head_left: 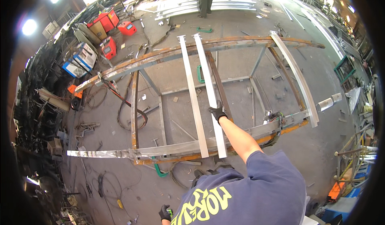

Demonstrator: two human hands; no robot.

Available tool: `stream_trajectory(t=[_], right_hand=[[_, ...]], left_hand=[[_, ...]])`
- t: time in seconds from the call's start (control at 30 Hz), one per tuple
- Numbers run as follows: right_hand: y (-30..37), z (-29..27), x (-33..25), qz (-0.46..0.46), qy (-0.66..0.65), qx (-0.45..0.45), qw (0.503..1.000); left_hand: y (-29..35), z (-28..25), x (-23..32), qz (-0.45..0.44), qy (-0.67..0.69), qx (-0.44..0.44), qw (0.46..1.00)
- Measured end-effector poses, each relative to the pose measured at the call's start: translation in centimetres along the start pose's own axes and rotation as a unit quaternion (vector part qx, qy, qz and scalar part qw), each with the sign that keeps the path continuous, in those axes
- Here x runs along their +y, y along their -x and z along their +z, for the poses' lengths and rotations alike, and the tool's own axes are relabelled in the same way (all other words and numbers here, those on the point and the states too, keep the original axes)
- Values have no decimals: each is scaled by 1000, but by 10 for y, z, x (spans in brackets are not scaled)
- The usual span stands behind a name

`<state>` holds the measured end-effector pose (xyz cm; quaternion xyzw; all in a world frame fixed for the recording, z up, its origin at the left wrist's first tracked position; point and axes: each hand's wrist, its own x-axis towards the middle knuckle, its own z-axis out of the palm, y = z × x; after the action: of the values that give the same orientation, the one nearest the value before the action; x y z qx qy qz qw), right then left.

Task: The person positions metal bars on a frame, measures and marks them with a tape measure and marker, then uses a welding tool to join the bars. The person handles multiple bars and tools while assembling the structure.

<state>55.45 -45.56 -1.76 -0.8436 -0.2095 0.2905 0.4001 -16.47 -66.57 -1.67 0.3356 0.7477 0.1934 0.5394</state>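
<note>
Hands first: the right hand, in a black glove, was closed around a long pale metal bar, gripping it partway along its length. The left hand, also black-gloved, hung low by the person's side near the bottom edge, curled around a small green-tipped object too small to identify. The gripped bar lay across a large rusty steel frame, spanning from its far curved rail to its near rail. A second pale bar lay just beside it on the left, roughly parallel. A third pale bar crossed the frame well apart on the right. The bars looked smooth, flat and bright; the frame was rough, brown and orange with rust. Black cables looped on the grey concrete floor beneath. Red box-shaped welding machines stood at the upper left, with a blue and white box nearby. Another person's legs stood at the top
</note>
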Motion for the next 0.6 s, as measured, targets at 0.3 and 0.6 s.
stream_trajectory(t=[0.3, 0.6], right_hand=[[16, -78, 16, 13, 237, 65, 969], [-38, -84, 82, -2, -424, -100, 900]], left_hand=[[-27, 38, 53, 310, -236, -76, 918], [-24, 141, 73, 16, -142, -117, 983]])
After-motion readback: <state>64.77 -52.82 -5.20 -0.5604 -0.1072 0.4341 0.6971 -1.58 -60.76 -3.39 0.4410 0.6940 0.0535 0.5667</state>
